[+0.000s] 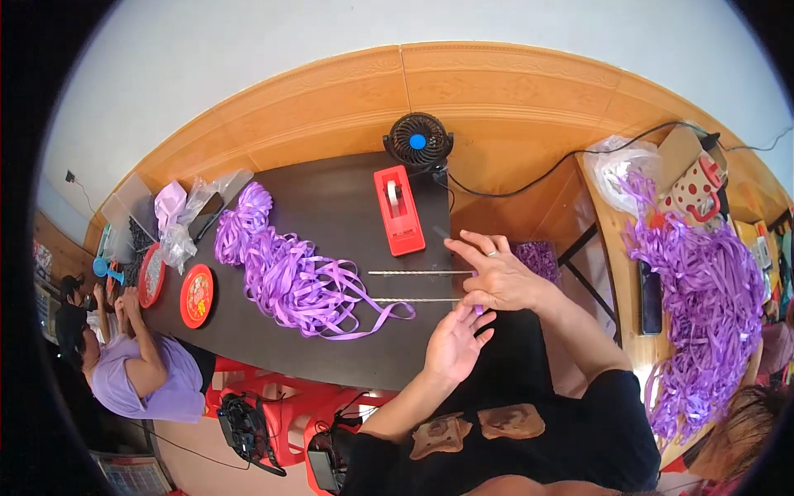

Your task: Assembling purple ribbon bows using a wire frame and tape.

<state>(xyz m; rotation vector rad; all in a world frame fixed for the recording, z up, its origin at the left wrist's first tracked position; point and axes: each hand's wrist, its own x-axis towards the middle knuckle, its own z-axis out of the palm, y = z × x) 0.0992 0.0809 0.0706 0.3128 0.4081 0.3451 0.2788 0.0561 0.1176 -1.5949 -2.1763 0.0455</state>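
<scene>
Two thin metal rods (413, 300) reach from the dark table over its edge toward my hands. My left hand (455, 343) is palm up, its fingertips closed at a small bit of purple ribbon (478, 310) by the nearer rod's end. Above it, my right hand (504, 277) is palm down with a ring on one finger. Its fingers are stretched apart over the rod ends, and its thumb touches the spot by the ribbon. Left of the rods lies a heap of purple ribbon (289, 285), one loop touching the nearer rod.
A red tape dispenser (399, 211) and black fan (419, 142) stand at the back of the table (347, 364). Red dishes (197, 296) lie left, near a person in lilac (153, 376). More purple ribbon (703, 306) and a phone (650, 298) occupy the right table.
</scene>
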